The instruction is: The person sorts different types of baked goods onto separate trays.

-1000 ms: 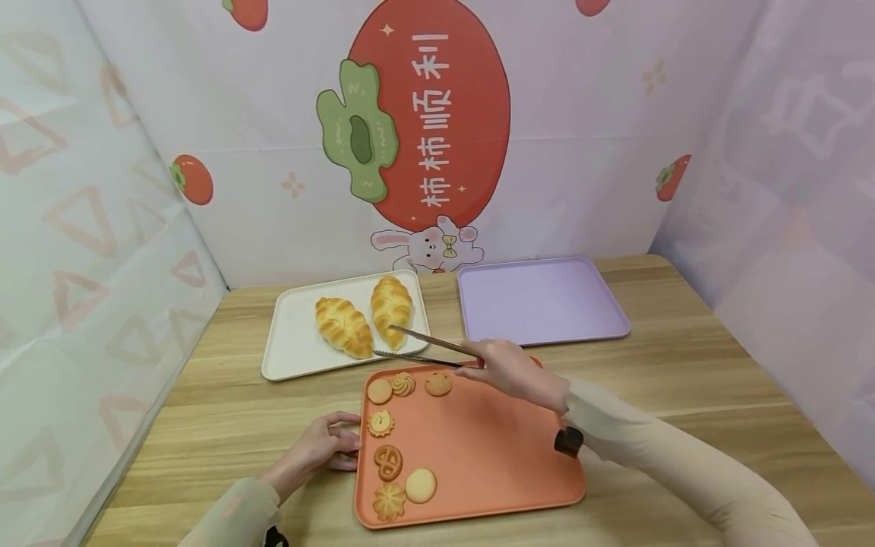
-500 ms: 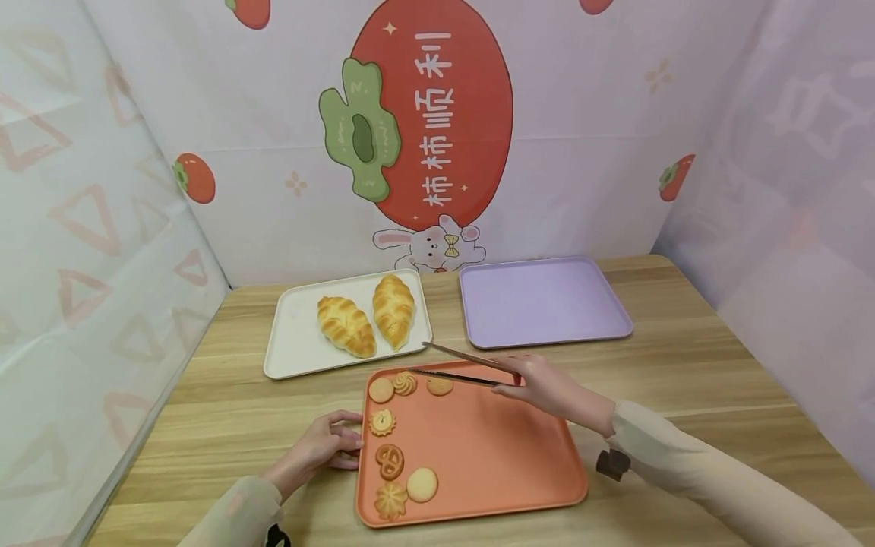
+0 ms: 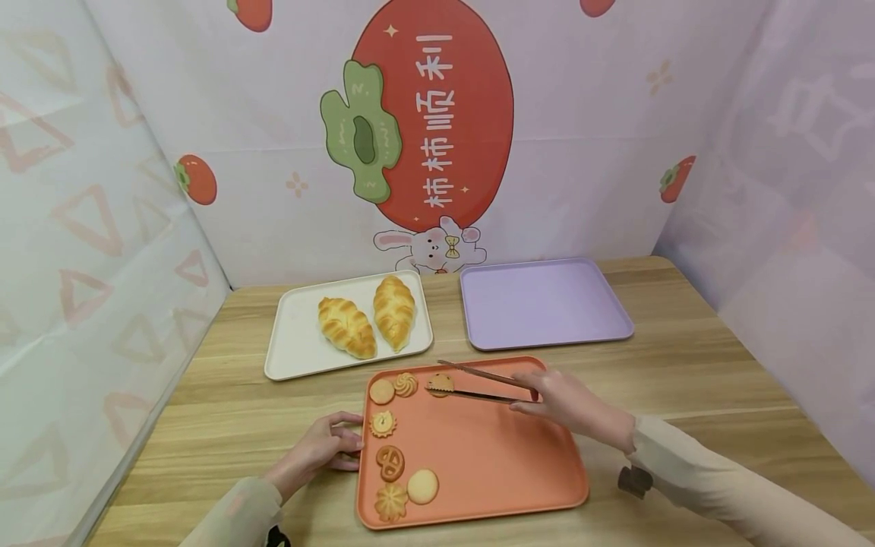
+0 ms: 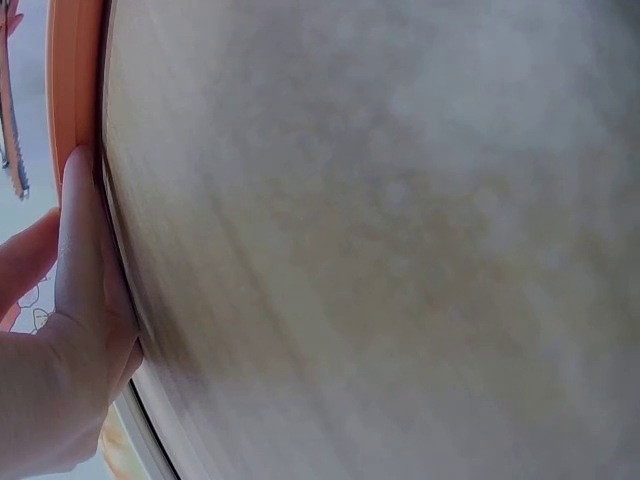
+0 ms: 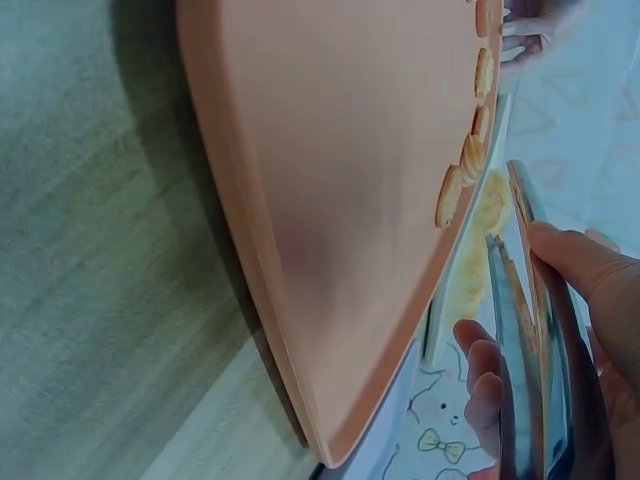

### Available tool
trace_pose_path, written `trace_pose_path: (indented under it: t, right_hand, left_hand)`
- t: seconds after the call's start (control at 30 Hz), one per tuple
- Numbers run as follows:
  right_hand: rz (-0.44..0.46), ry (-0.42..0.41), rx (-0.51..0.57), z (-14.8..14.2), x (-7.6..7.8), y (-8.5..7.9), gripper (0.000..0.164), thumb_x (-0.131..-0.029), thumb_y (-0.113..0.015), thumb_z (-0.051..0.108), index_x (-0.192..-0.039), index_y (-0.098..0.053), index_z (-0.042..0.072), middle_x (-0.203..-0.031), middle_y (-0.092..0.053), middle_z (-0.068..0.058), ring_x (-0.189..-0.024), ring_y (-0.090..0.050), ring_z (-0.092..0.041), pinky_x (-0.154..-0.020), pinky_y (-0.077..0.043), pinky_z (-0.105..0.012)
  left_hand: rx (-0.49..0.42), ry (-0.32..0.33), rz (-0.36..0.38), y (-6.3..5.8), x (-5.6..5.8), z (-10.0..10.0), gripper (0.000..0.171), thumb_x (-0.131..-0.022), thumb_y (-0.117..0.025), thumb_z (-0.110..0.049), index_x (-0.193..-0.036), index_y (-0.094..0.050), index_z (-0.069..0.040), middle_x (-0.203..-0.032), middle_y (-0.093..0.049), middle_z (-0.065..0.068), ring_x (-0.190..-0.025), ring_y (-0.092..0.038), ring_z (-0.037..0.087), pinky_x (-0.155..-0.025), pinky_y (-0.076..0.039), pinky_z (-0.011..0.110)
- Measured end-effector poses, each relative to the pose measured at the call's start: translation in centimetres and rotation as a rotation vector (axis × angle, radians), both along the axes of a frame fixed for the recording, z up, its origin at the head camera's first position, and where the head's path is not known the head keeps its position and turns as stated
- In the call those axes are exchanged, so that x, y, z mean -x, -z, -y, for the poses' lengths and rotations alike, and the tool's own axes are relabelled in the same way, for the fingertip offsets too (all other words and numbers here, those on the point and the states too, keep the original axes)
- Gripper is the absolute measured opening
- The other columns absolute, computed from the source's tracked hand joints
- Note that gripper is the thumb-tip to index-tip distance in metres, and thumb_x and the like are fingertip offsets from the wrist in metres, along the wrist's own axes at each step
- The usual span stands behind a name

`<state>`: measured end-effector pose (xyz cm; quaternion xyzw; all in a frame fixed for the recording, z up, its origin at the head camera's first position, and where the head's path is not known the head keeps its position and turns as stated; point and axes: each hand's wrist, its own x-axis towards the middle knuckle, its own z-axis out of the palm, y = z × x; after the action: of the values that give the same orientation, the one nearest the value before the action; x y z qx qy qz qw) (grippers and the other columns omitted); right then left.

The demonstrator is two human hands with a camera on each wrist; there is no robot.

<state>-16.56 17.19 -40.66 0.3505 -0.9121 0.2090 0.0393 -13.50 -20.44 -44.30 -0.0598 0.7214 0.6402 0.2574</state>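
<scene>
My right hand (image 3: 570,403) grips metal tongs (image 3: 485,396) over the back of the orange tray (image 3: 506,456). The arms of the tongs stand apart, and the nearer one overlaps a round chip cookie (image 3: 440,378) in the head view. In the right wrist view, the thumb lies along one side of the tongs (image 5: 520,330) and fingers curl at the other. My left hand (image 3: 324,443) rests against the tray's left rim; its fingers lie along the orange edge (image 4: 75,80) in the left wrist view. Nothing is between the tongs' tips in the right wrist view.
Along the orange tray's left side lie a pretzel (image 3: 390,463), a swirl cookie (image 3: 405,384), a round pale cookie (image 3: 422,486) and several others. Behind stand a white tray (image 3: 294,334) with two bread rolls (image 3: 393,311) and a purple tray (image 3: 540,304).
My right hand has moved right and toward me, bringing the tongs from beside the bread rolls to the chip cookie. The left hand stays at the tray rim.
</scene>
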Motion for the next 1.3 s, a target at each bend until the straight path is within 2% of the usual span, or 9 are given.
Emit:
trace_pose_path:
  t: [0.33, 0.53, 0.73, 1.3]
  right_hand:
    - [-0.115, -0.017, -0.013, -0.1, -0.3, 1.3, 0.031, -0.073, -0.071, 0.023, -0.095, -0.062, 0.003, -0.059, -0.049, 0.003, -0.048, -0.034, 0.0, -0.04, -0.031, -0.012]
    - [-0.072, 0.018, -0.051, 0.0, -0.5, 1.5, 0.033, -0.073, -0.07, 0.025, -0.096, -0.062, 0.004, -0.058, -0.047, 0.004, -0.048, -0.034, -0.001, -0.041, -0.031, -0.013]
    - [-0.097, 0.023, -0.058, 0.0, -0.5, 1.6, 0.032, -0.073, -0.071, 0.023, -0.096, -0.061, 0.003, -0.059, -0.048, 0.003, -0.048, -0.036, -0.002, -0.041, -0.032, -0.014]
    - [-0.052, 0.05, -0.102, 0.3, -0.5, 2.2, 0.029, -0.075, -0.068, 0.024, -0.096, -0.062, 0.005, -0.058, -0.044, 0.006, -0.048, -0.036, -0.002, -0.041, -0.033, -0.015]
  left_hand:
    - [0.009, -0.001, -0.008, 0.1, -0.1, 0.0, 0.047, -0.08, -0.056, 0.007, -0.121, -0.033, 0.014, -0.082, -0.058, 0.011, -0.068, -0.061, 0.019, -0.062, -0.055, 0.036]
    - [0.013, 0.003, -0.011, 0.1, -0.1, 0.0, 0.047, -0.08, -0.055, 0.007, -0.121, -0.033, 0.014, -0.081, -0.059, 0.011, -0.067, -0.062, 0.019, -0.062, -0.055, 0.036]
    - [0.012, 0.01, -0.024, 0.1, 0.0, 0.0, 0.046, -0.081, -0.055, 0.007, -0.121, -0.033, 0.014, -0.081, -0.06, 0.01, -0.068, -0.062, 0.019, -0.062, -0.055, 0.036]
    - [0.016, 0.003, -0.036, 0.2, -0.1, 0.0, 0.045, -0.081, -0.055, 0.006, -0.12, -0.034, 0.014, -0.081, -0.059, 0.01, -0.068, -0.061, 0.019, -0.061, -0.055, 0.037]
